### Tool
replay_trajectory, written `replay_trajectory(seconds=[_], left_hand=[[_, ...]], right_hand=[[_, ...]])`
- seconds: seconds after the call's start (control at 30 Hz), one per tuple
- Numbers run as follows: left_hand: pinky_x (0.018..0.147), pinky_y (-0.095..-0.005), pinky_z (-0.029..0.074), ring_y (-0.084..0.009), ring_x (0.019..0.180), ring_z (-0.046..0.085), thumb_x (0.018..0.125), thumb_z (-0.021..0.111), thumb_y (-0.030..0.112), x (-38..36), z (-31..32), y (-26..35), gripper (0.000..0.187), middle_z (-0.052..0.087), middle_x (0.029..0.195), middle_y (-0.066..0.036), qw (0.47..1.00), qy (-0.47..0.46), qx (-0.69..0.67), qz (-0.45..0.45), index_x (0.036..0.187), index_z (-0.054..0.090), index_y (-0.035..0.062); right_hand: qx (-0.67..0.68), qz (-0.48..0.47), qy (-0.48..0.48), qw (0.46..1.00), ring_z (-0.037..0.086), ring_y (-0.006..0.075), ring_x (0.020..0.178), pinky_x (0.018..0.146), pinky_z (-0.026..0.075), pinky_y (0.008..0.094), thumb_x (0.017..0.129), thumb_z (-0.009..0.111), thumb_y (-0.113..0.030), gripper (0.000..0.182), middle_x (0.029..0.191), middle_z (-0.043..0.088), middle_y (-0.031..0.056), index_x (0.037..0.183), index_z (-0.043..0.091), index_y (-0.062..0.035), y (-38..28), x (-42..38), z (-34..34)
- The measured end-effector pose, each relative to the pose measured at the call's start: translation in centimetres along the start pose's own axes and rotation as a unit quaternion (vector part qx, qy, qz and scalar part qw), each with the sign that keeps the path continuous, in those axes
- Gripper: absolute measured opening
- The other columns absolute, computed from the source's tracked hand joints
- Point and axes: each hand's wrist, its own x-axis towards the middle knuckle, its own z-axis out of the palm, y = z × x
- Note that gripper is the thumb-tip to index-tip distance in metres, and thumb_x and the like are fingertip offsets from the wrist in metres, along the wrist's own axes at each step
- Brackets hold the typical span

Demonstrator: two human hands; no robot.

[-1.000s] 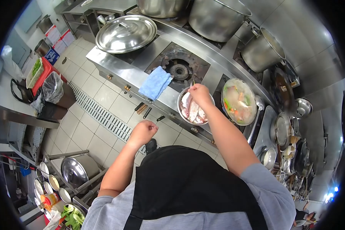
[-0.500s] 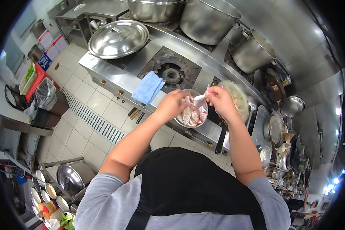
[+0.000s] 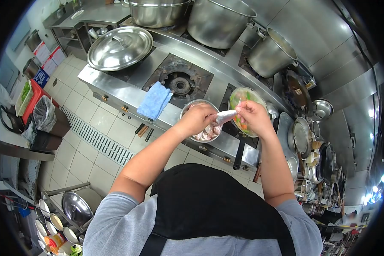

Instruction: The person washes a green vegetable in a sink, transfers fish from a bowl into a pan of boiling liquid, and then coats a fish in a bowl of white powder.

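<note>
A small silvery fish is stretched almost level between my two hands. My left hand is closed on its left end, and my right hand pinches the tapering tail end. Under my left hand a metal bowl holds several more pinkish fish, partly hidden by the hand. Just behind my right hand, a frying pan with a black handle sits on the stove. Green and orange pieces in liquid show inside it.
A blue cloth lies on the stove's front edge beside a bare burner. A large domed lid rests at the left. Tall pots stand along the back. A metal tray is right of the pan.
The held fish has swung from a steep tilt to nearly level and shifted toward the pan. The whole view has shifted, so the stove appears further left.
</note>
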Motion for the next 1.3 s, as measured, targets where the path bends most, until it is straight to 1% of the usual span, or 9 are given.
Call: replay_trajectory(seconds=[0.37,0.47,0.53,0.63,0.77,0.87,0.97,1.1,1.3], left_hand=[[0.08,-0.0423,0.048,-0.0358,0.087,0.06,0.083,0.061,0.01,0.2,-0.1,0.1,0.011,0.065,0.086,-0.016,0.999,0.03,0.028,0.021,0.088,0.067,0.0011],[0.079,-0.0419,0.048,-0.036,0.084,0.061,0.082,0.06,0.009,0.1,0.2,-0.2,0.011,0.065,0.083,-0.017,0.999,0.047,0.013,-0.011,0.085,0.067,0.0005],[0.078,-0.041,0.048,-0.0365,0.084,0.061,0.082,0.06,0.009,-0.1,0.3,-0.6,0.012,0.065,0.082,-0.018,0.995,0.066,0.008,-0.076,0.081,0.067,-0.0006],[0.078,-0.0407,0.048,-0.0364,0.084,0.061,0.082,0.062,0.011,-0.8,0.1,-1.4,0.014,0.065,0.083,-0.019,0.991,0.032,0.025,-0.13,0.081,0.068,-0.0013],[0.079,-0.0415,0.049,-0.0354,0.083,0.062,0.078,0.064,0.012,-1.7,-0.4,-2.6,0.014,0.065,0.082,-0.019,0.991,0.038,0.11,-0.06,0.078,0.067,-0.0009],[0.078,-0.0429,0.049,-0.0345,0.081,0.062,0.074,0.067,0.013,-2.1,-1.2,-3.0,0.014,0.065,0.08,-0.018,0.98,-0.004,0.197,-0.017,0.074,0.067,-0.0001],[0.077,-0.0437,0.048,-0.0339,0.081,0.061,0.071,0.068,0.014,-2.5,-1.4,-2.5,0.013,0.065,0.079,-0.016,0.969,-0.054,0.24,-0.015,0.071,0.066,0.0011],[0.077,-0.0437,0.048,-0.0332,0.082,0.06,0.072,0.069,0.015,-2.5,-1.5,-1.2,0.014,0.064,0.08,-0.015,0.963,-0.074,0.257,-0.021,0.072,0.067,0.0014],[0.076,-0.0443,0.047,-0.0333,0.082,0.06,0.073,0.07,0.016,-2.1,-1.9,0.4,0.015,0.064,0.081,-0.014,0.962,-0.084,0.256,-0.043,0.075,0.066,0.0012]], right_hand=[[0.005,-0.015,0.007,1.0,0.052,0.0053,0.06,0.055,0.043,0.0196,0.092,0.063,-0.012,0.009,0.074,0.059,-0.0008,0.093,0.062,-0.0026,0.2,-0.3,0.1],[-0.003,-0.022,0.019,1.0,0.053,0.0058,0.061,0.056,0.043,0.0203,0.092,0.063,-0.011,0.01,0.074,0.06,0.0001,0.092,0.062,-0.001,0.4,-0.2,0.2],[-0.011,-0.029,0.031,0.999,0.053,0.0059,0.06,0.056,0.043,0.0204,0.092,0.063,-0.01,0.01,0.074,0.06,0.0004,0.092,0.062,-0.0008,0.3,-0.2,0.1],[-0.008,-0.026,0.062,0.998,0.052,0.0058,0.059,0.055,0.043,0.0203,0.091,0.064,-0.011,0.01,0.073,0.06,0.0003,0.093,0.062,-0.0008,0.0,-0.3,-0.3],[-0.029,-0.048,0.095,0.994,0.052,0.0051,0.058,0.055,0.042,0.0198,0.091,0.064,-0.012,0.011,0.071,0.06,-0.0005,0.092,0.063,-0.0013,-0.3,-0.6,-2.2],[-0.026,-0.037,0.13,0.99,0.051,0.0046,0.058,0.055,0.041,0.0198,0.091,0.064,-0.013,0.011,0.071,0.061,-0.001,0.09,0.064,-0.0018,-1.0,-0.9,-4.3],[-0.095,-0.084,0.155,0.98,0.051,0.0054,0.057,0.054,0.041,0.0226,0.089,0.065,-0.013,0.013,0.07,0.06,-0.0007,0.089,0.064,-0.0004,-1.0,-0.6,-7.4],[-0.196,-0.062,0.201,0.958,0.052,0.0062,0.058,0.055,0.042,0.0234,0.089,0.064,-0.015,0.015,0.07,0.061,0.0002,0.086,0.063,0.0002,-1.4,-0.4,-10.0],[-0.223,-0.028,0.25,0.942,0.058,0.0125,0.058,0.055,0.047,0.0301,0.086,0.066,-0.017,0.018,0.065,0.062,0.0061,0.079,0.062,-0.0007,3.4,2.3,-12.9]])
